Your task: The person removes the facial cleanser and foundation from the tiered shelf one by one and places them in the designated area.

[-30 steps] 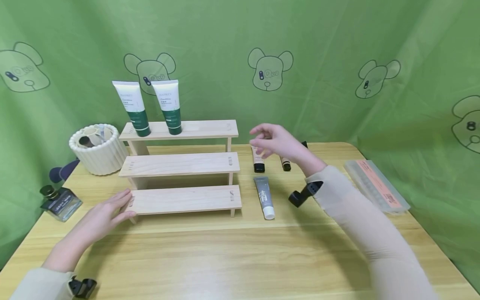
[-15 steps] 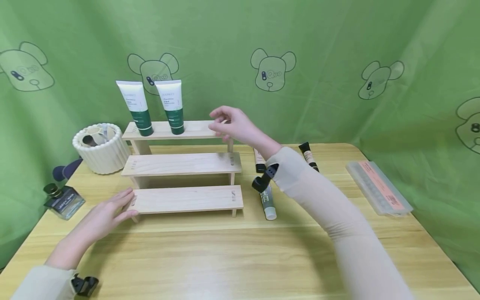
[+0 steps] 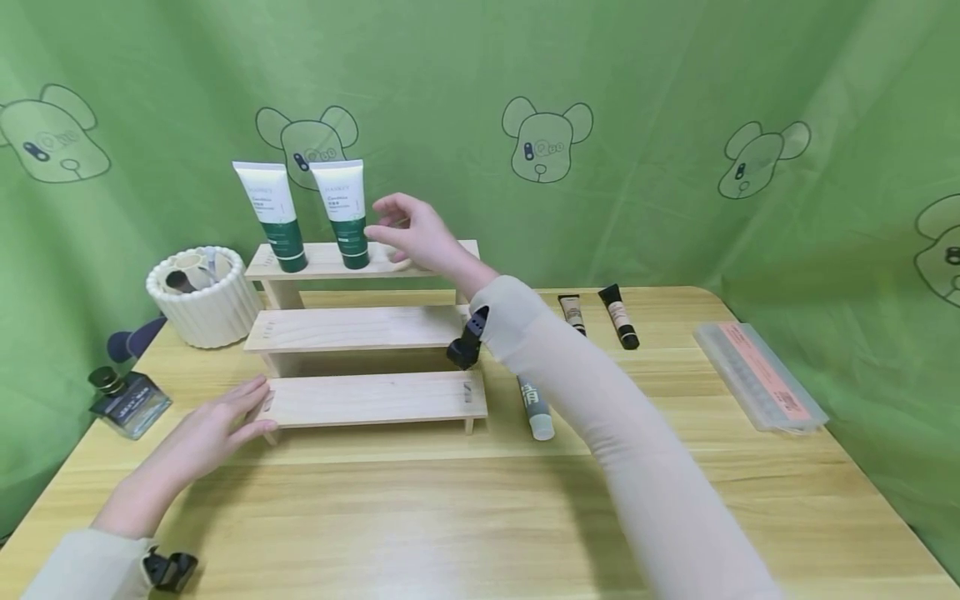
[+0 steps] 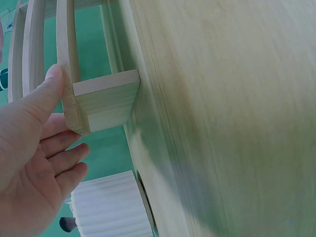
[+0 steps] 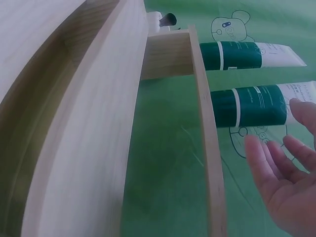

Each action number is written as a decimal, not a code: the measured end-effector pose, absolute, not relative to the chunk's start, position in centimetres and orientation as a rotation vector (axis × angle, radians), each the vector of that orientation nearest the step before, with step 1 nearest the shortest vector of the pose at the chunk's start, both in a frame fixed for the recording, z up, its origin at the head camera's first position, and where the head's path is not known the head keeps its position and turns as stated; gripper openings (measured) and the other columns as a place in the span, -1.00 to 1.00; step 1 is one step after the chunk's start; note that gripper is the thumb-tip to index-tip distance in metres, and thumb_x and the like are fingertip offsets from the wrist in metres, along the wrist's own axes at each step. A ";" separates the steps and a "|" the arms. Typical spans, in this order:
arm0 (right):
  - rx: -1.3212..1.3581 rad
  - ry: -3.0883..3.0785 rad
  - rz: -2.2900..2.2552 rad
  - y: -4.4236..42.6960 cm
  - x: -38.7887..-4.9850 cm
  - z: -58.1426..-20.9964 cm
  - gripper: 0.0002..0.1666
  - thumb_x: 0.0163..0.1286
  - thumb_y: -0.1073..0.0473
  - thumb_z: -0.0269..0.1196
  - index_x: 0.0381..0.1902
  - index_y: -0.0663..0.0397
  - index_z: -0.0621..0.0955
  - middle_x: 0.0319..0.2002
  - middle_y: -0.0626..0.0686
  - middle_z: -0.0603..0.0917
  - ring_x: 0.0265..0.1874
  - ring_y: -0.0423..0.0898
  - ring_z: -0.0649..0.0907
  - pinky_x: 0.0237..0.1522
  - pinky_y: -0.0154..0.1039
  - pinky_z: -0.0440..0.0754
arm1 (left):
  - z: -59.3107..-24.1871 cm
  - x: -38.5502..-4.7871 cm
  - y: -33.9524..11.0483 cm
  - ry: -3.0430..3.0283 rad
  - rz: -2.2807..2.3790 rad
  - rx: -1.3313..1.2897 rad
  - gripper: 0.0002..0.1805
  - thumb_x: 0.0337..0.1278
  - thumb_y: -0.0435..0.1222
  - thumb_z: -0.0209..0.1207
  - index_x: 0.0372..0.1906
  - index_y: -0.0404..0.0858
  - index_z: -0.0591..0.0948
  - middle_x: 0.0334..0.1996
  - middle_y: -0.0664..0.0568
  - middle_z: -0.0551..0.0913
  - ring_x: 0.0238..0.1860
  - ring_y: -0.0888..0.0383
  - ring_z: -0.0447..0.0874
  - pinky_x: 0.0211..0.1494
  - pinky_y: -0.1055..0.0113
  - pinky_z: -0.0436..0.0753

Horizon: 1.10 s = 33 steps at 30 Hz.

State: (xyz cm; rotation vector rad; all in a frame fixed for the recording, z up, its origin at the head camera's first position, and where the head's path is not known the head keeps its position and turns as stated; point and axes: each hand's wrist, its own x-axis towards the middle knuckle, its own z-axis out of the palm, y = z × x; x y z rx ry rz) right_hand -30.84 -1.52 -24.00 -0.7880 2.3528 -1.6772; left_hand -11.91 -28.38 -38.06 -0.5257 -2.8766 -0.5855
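Green cloth (image 3: 652,233) printed with cartoon animal heads hangs along the far side of a wood-grained table (image 3: 450,517). Starting at the left, we see a dark-capped glass bottle (image 3: 131,407) and, farther back, a ribbed white holder (image 3: 206,308) with brushes in it. Our left hand (image 3: 213,437) holds the near left end of a three-tier wooden rack (image 3: 375,398), thumb against the plank's front edge, fingers behind. On the rack's far, highest tier, toward the left, stand two white-and-green tubes, the left tube (image 3: 272,217) and the right tube (image 3: 341,212), both cap down. Just beside the right tube is our right hand (image 3: 420,233), thumb and fingers spread apart and holding nothing; we cannot tell whether the thumb touches it. We judge this tube light, soft-walled and a bit slick, easily tipped on its cap, so we would grip it low, around the green part, and squeeze gently. The rack looks light but stiff, best steadied by a plank end. Farther right lie a grey tube (image 3: 535,408), a small beige tube (image 3: 572,313), a black-ended tube (image 3: 619,317) and a clear plastic case (image 3: 761,375).
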 end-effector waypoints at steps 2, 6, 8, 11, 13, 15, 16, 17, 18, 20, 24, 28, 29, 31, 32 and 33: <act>-0.777 2.350 -1.702 -2.0 -30.9 -23.8 -0.50 0.24 0.15 0.28 0.12 0.14 0.44 -0.13 0.06 0.52 -0.13 -0.09 0.52 -0.35 -0.25 0.67 | -38.0 -11.9 -28.4 -2.877 -0.587 -0.523 -0.32 0.08 -0.10 0.22 0.14 -0.56 0.39 0.18 -0.42 0.30 0.13 -0.37 0.29 0.13 -0.24 0.30; -0.741 2.363 -1.737 -2.9 -30.8 -23.5 -0.53 0.25 0.16 0.27 0.11 0.12 0.45 -0.13 0.04 0.53 -0.12 -0.11 0.52 -0.37 -0.27 0.67 | -38.1 -11.9 -28.4 -2.875 -0.587 -0.523 -0.32 0.08 -0.10 0.22 0.14 -0.56 0.39 0.18 -0.42 0.30 0.13 -0.38 0.29 0.13 -0.24 0.30; -0.723 2.367 -1.745 -3.3 -30.8 -23.3 -0.54 0.25 0.17 0.27 0.09 0.11 0.46 -0.12 0.04 0.54 -0.12 -0.11 0.53 -0.37 -0.28 0.67 | -38.1 -11.9 -28.4 -2.874 -0.588 -0.525 -0.32 0.08 -0.10 0.22 0.14 -0.56 0.39 0.18 -0.42 0.30 0.13 -0.38 0.29 0.12 -0.24 0.30; -0.696 2.362 -1.760 -3.8 -30.8 -23.2 -0.57 0.25 0.18 0.26 0.07 0.11 0.47 -0.11 0.04 0.54 -0.12 -0.12 0.53 -0.36 -0.29 0.67 | -38.0 -11.9 -28.4 -2.875 -0.588 -0.526 -0.32 0.08 -0.11 0.22 0.14 -0.57 0.39 0.18 -0.43 0.30 0.13 -0.38 0.29 0.12 -0.24 0.30; -0.680 2.355 -1.771 -4.0 -30.8 -23.2 -0.59 0.26 0.20 0.26 0.06 0.12 0.48 -0.11 0.04 0.55 -0.12 -0.11 0.54 -0.35 -0.29 0.67 | -38.0 -11.9 -28.4 -2.873 -0.587 -0.529 -0.32 0.08 -0.11 0.22 0.13 -0.57 0.39 0.18 -0.43 0.30 0.13 -0.38 0.29 0.12 -0.24 0.30; -0.668 2.353 -1.783 -4.2 -30.9 -23.2 -0.61 0.26 0.23 0.25 0.04 0.14 0.48 -0.11 0.06 0.55 -0.12 -0.10 0.54 -0.34 -0.29 0.67 | -38.1 -11.9 -28.4 -2.869 -0.584 -0.533 -0.32 0.08 -0.11 0.22 0.13 -0.57 0.39 0.17 -0.43 0.30 0.13 -0.38 0.29 0.12 -0.24 0.30; -0.664 2.353 -1.788 -4.3 -30.9 -23.2 -0.63 0.26 0.25 0.24 0.03 0.15 0.48 -0.11 0.06 0.55 -0.13 -0.10 0.54 -0.34 -0.28 0.67 | -38.1 -11.9 -28.4 -2.869 -0.585 -0.535 -0.32 0.08 -0.11 0.22 0.13 -0.57 0.39 0.17 -0.44 0.30 0.13 -0.38 0.29 0.12 -0.24 0.30; -0.662 2.354 -1.792 -4.4 -30.9 -23.2 -0.64 0.26 0.26 0.24 0.02 0.16 0.49 -0.12 0.06 0.56 -0.13 -0.10 0.54 -0.34 -0.28 0.67 | -38.1 -11.9 -28.4 -2.867 -0.586 -0.537 -0.32 0.08 -0.12 0.22 0.13 -0.58 0.39 0.17 -0.44 0.30 0.13 -0.38 0.29 0.12 -0.24 0.30; -0.661 2.353 -1.796 -4.4 -30.9 -23.2 -0.64 0.26 0.27 0.24 0.01 0.17 0.49 -0.12 0.07 0.56 -0.14 -0.10 0.55 -0.34 -0.28 0.67 | -38.1 -12.0 -28.4 -2.867 -0.585 -0.538 -0.32 0.08 -0.12 0.22 0.13 -0.58 0.39 0.17 -0.44 0.30 0.13 -0.38 0.29 0.12 -0.24 0.30; -0.664 2.351 -1.805 -4.5 -31.0 -23.2 -0.66 0.26 0.29 0.23 -0.01 0.19 0.49 -0.15 0.07 0.56 -0.15 -0.10 0.55 -0.33 -0.28 0.67 | -38.2 -12.0 -28.5 -2.866 -0.585 -0.539 -0.32 0.08 -0.11 0.22 0.13 -0.58 0.39 0.17 -0.44 0.30 0.13 -0.38 0.29 0.11 -0.25 0.31; -0.696 2.348 -1.818 -4.4 -30.9 -23.3 -0.68 0.26 0.30 0.23 -0.03 0.21 0.49 -0.17 0.08 0.57 -0.17 -0.10 0.55 -0.33 -0.32 0.66 | -38.2 -12.0 -28.5 -2.869 -0.584 -0.537 -0.32 0.07 -0.11 0.23 0.13 -0.57 0.39 0.18 -0.43 0.30 0.13 -0.38 0.29 0.12 -0.24 0.30; -0.715 2.337 -1.836 -4.2 -30.8 -23.4 -0.69 0.26 0.29 0.24 -0.04 0.21 0.50 -0.18 0.06 0.58 -0.17 -0.11 0.56 -0.33 -0.33 0.66 | -38.2 -11.9 -28.5 -2.871 -0.584 -0.529 -0.32 0.07 -0.11 0.23 0.14 -0.57 0.39 0.18 -0.43 0.30 0.13 -0.38 0.29 0.12 -0.24 0.30; -0.718 2.335 -1.840 -4.2 -30.7 -23.5 -0.70 0.25 0.29 0.24 -0.05 0.21 0.50 -0.18 0.06 0.58 -0.17 -0.12 0.56 -0.32 -0.32 0.66 | -38.2 -11.9 -28.5 -2.870 -0.584 -0.529 -0.32 0.07 -0.11 0.23 0.14 -0.56 0.39 0.18 -0.43 0.30 0.13 -0.37 0.29 0.12 -0.24 0.30; -0.723 2.327 -1.846 -4.0 -30.6 -23.5 -0.70 0.25 0.30 0.24 -0.06 0.21 0.51 -0.18 0.06 0.59 -0.18 -0.12 0.57 -0.30 -0.30 0.66 | -38.1 -11.9 -28.5 -2.872 -0.586 -0.524 -0.32 0.07 -0.11 0.22 0.14 -0.56 0.39 0.18 -0.42 0.30 0.14 -0.37 0.29 0.12 -0.24 0.30; -0.727 2.323 -1.846 -3.9 -30.5 -23.5 -0.71 0.25 0.30 0.24 -0.06 0.21 0.51 -0.18 0.06 0.59 -0.18 -0.12 0.57 -0.29 -0.29 0.66 | -38.1 -11.9 -28.4 -2.872 -0.587 -0.522 -0.32 0.08 -0.11 0.22 0.14 -0.56 0.39 0.18 -0.42 0.30 0.14 -0.37 0.29 0.12 -0.24 0.30; -0.731 2.320 -1.841 -3.8 -30.4 -23.5 -0.71 0.25 0.29 0.25 -0.07 0.21 0.51 -0.19 0.06 0.59 -0.18 -0.11 0.57 -0.28 -0.28 0.67 | -38.1 -11.9 -28.4 -2.869 -0.588 -0.522 -0.32 0.08 -0.11 0.22 0.14 -0.56 0.39 0.18 -0.42 0.30 0.14 -0.37 0.29 0.12 -0.24 0.30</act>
